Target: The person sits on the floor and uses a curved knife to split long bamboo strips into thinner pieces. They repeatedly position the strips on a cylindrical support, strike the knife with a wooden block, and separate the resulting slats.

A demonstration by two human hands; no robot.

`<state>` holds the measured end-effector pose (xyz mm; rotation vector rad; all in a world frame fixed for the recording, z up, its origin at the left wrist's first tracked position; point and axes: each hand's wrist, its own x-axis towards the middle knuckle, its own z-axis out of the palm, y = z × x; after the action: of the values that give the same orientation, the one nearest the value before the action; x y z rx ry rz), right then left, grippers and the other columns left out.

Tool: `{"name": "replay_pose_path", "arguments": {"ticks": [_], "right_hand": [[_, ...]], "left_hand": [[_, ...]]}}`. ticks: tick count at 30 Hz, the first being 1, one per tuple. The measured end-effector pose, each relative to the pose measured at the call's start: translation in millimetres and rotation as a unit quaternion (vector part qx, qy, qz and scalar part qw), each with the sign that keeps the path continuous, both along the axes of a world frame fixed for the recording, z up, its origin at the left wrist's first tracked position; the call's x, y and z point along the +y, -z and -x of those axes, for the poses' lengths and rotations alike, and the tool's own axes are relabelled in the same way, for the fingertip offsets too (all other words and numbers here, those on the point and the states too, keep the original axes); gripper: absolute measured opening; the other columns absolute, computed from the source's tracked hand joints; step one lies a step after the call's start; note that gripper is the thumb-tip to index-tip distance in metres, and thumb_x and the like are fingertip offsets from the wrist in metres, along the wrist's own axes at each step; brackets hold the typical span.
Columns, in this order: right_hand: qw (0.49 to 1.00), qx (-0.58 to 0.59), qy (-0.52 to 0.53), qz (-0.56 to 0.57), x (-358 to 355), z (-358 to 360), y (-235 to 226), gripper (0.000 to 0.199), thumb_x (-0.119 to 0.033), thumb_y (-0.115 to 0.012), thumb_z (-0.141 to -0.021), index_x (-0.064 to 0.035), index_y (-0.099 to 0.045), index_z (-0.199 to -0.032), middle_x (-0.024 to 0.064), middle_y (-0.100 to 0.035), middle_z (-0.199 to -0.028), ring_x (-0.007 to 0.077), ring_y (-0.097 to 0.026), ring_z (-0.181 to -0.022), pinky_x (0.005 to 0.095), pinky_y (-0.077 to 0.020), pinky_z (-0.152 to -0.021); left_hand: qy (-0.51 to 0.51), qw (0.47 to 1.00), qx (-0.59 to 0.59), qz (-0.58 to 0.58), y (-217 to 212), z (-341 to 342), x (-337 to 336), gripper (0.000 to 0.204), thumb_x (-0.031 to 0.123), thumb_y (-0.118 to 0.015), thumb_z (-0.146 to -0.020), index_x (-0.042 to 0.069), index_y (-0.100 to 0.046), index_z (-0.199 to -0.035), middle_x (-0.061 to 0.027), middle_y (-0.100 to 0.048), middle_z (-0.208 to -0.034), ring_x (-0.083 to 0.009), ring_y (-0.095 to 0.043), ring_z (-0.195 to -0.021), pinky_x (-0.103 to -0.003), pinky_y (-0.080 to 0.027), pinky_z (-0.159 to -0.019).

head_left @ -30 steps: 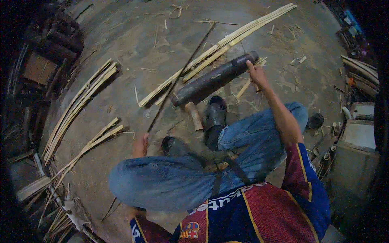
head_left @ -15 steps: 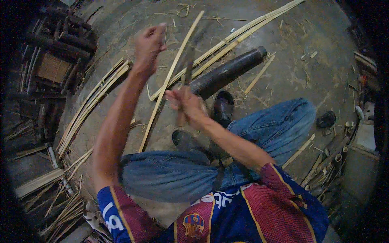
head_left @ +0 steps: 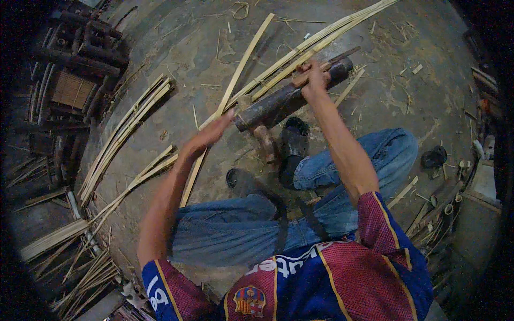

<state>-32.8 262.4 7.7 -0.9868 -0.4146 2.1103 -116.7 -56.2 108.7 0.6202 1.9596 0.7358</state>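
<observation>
A dark cylindrical log [head_left: 273, 109] lies slanted on the floor ahead of me, its near end on a wooden support [head_left: 265, 144]. Over its far part my right hand [head_left: 317, 85] is closed around the wooden handle of a long knife, whose dark blade [head_left: 345, 55] points away to the right along the log. My left hand [head_left: 211, 132] reaches toward the log's near end with fingers stretched out, holding nothing that shows. Its fingertips are beside a long pale split strip [head_left: 235, 77], looking like bamboo; whether they touch it I cannot tell.
A bundle of long pale strips [head_left: 321, 37] runs behind the log. More strips [head_left: 128, 136] lie at left, with dark stacked furniture [head_left: 75, 80] beyond. My shoes [head_left: 293, 144] are close to the log. Cut tubes [head_left: 448, 207] lie at right, among shavings.
My right hand has carried the knife forward and right, from upright to lying along the log. My left hand has come down and nearer, toward the log's near end, its fingers now extended.
</observation>
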Motion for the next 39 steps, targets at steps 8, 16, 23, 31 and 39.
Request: {"name": "replay_pose_path", "arguments": {"ticks": [8, 16, 23, 31, 39], "right_hand": [[0.996, 0.075, 0.048, -0.001, 68, 12, -20, 0.024, -0.015, -0.055, -0.092, -0.0092, -0.041, -0.073, 0.0052, -0.047, -0.074, 0.0206, -0.058, -0.072, 0.042, -0.0537, -0.07], [0.997, -0.056, 0.029, -0.042, 45, -24, -70, 0.026, -0.028, -0.065, -0.089, -0.0067, -0.05, -0.094, 0.0101, -0.051, -0.088, 0.021, -0.056, -0.08, 0.0367, -0.0535, -0.071], [0.816, -0.314, -0.235, -0.425, -74, -90, 33, 0.041, -0.039, -0.067, -0.087, -0.0051, -0.054, -0.105, 0.0093, -0.061, -0.082, 0.0248, -0.061, -0.079, 0.0371, -0.0501, -0.066], [0.657, -0.331, -0.444, -0.511, -155, -89, 40, 0.033, -0.032, -0.053, -0.095, 0.0008, -0.051, -0.098, 0.0254, -0.063, -0.085, 0.048, -0.06, -0.079, 0.05, -0.0482, -0.068], [0.652, -0.338, -0.446, -0.511, -163, -84, 40, 0.031, -0.029, -0.052, -0.096, 0.0017, -0.05, -0.098, 0.0279, -0.062, -0.084, 0.0482, -0.06, -0.081, 0.0533, -0.0469, -0.067]], "left_hand": [[-0.014, 0.995, -0.066, 0.074, 28, -60, -28, 0.062, 0.053, -0.051, -0.093, 0.004, -0.048, -0.131, -0.0136, -0.055, -0.122, -0.0239, -0.054, -0.109, -0.037, -0.042, -0.097], [-0.188, 0.963, -0.163, -0.102, 52, -54, -7, 0.029, 0.034, -0.059, -0.094, 0.007, -0.068, -0.102, -0.0023, -0.062, -0.09, -0.0092, -0.054, -0.076, -0.027, -0.047, -0.063], [-0.181, 0.976, 0.118, -0.037, 162, -37, 0, 0.033, 0.038, -0.066, -0.086, 0.006, -0.073, -0.088, -0.0034, -0.064, -0.063, -0.0116, -0.058, -0.053, -0.03, -0.046, -0.054], [-0.234, 0.967, 0.098, -0.036, 146, -27, 0, 0.047, 0.049, -0.067, -0.083, 0.003, -0.071, -0.075, -0.0052, -0.063, -0.058, -0.0123, -0.058, -0.052, -0.029, -0.045, -0.053], [-0.282, 0.95, -0.125, -0.053, 140, -27, -32, 0.035, 0.04, -0.068, -0.086, 0.005, -0.071, -0.088, 0.0003, -0.058, -0.066, -0.0087, -0.052, -0.052, -0.022, -0.037, -0.044]]}}
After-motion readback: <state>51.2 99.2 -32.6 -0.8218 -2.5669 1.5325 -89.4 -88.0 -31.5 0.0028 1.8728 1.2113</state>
